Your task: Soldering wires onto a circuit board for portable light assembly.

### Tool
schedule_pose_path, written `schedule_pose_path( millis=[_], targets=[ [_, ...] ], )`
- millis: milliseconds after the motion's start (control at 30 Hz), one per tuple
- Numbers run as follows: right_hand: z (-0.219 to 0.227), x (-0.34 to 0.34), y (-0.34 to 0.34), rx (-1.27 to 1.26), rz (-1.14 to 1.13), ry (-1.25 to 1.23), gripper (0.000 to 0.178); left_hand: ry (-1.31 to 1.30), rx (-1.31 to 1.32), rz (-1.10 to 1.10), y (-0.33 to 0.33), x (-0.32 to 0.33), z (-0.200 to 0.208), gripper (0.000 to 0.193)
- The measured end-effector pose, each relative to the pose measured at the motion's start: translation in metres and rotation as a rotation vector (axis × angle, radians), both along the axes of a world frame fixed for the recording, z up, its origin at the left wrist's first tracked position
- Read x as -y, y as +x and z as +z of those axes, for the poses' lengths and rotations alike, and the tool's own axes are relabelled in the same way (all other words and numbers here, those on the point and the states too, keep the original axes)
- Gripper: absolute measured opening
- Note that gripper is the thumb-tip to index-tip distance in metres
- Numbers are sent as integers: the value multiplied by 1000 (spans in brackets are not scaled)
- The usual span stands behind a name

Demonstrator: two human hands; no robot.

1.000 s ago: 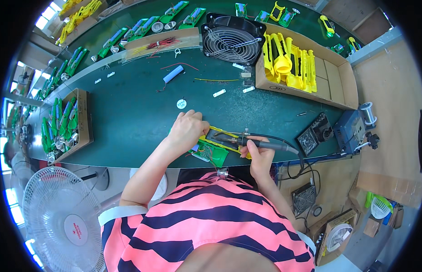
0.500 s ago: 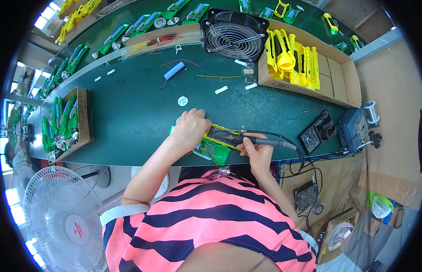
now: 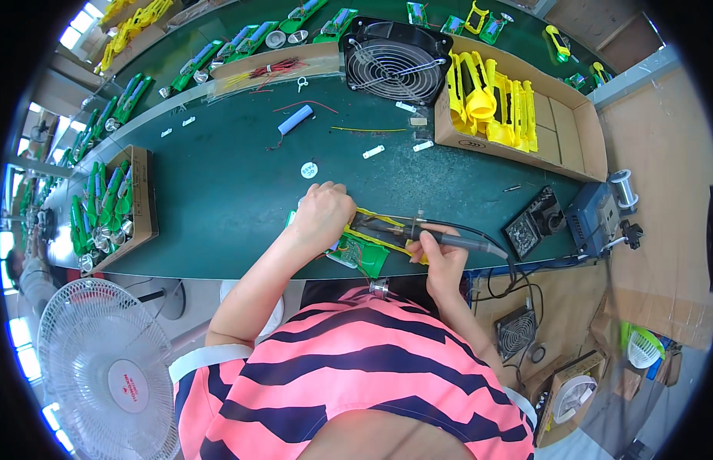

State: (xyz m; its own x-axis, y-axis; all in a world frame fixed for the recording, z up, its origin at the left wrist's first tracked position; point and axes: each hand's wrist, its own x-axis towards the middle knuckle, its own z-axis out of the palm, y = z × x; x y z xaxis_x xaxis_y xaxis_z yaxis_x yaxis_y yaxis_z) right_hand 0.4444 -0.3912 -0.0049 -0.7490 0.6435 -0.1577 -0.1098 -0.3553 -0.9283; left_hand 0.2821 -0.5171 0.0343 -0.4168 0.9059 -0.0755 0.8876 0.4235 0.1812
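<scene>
My left hand point(image 3: 323, 215) is closed on the left end of a yellow plastic housing point(image 3: 365, 211) with a dark inside, near the table's front edge. Its fingertips are hidden behind the hand. A green plastic part point(image 3: 371, 261) with thin wires lies against the housing's near side. My right hand point(image 3: 442, 264) grips a soldering iron point(image 3: 460, 241) by its grey handle. The iron points left over the housing, and I cannot tell whether its tip touches anything inside. Beyond my left hand lie a round white sticker point(image 3: 309, 170) and a blue cylindrical battery point(image 3: 296, 120).
A carton of yellow housings point(image 3: 559, 157) stands back right, beside a black fan point(image 3: 397, 65). At right are a soldering station point(image 3: 590, 222), a black iron stand point(image 3: 534, 222) and a solder spool point(image 3: 623, 188). A box of green assemblies point(image 3: 145, 203) sits left, near a white fan point(image 3: 107, 376).
My right hand and the soldering iron have shifted slightly right and toward me. My left hand stays almost where it was on the housing.
</scene>
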Motion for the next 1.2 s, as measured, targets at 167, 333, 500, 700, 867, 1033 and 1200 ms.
schedule_pose_path(
  millis=[167,333,500,700,867,1033,1200],
  targets=[
    [-4,-3,23,-186,-81,446,18,-24,-12,6,0,-1,-1,5],
    [9,-18,38,92,17,943,25,-42,-59,18,0,1,-5,3],
    [0,-21,38,197,151,1075,43,-45,-74,13,1,-1,-2,2],
    [-2,-20,35,179,134,953,43,-33,-71,32,1,-2,-2,3],
    [2,-22,36,184,161,1044,45,-11,-59,35,1,-1,1,3],
    [0,-21,36,192,160,1049,45,-33,10,60,-2,-1,2,6],
    [1,-21,36,187,150,1025,45,27,75,25,-8,1,1,8]
  ],
)
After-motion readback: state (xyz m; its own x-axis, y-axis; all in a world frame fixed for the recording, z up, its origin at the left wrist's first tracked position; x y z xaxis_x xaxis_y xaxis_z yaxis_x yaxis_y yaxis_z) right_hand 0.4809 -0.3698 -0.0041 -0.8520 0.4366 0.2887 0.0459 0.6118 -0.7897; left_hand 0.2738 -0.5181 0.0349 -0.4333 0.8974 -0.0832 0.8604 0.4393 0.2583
